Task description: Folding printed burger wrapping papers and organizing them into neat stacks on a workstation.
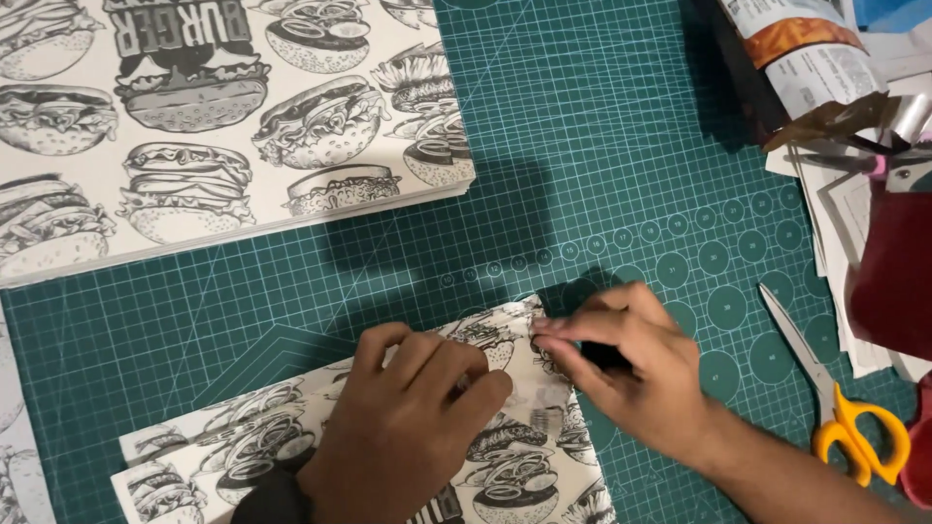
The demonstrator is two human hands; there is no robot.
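A folded sheet of white paper printed with black burger drawings [524, 456] lies on the green cutting mat [602, 146] near the front edge. My left hand [408, 417] presses down flat on the paper's middle, fingers curled toward its top edge. My right hand [631, 364] pinches the paper's upper right corner between thumb and fingers. The hands nearly touch at that corner. Part of the sheet is hidden under both hands.
A thick stack of the same burger-printed sheets [214, 126] lies at the back left. Scissors with yellow handles [840, 408] rest on the mat at the right. Papers, a printed package [806, 58] and a dark red object [893, 272] crowd the right edge.
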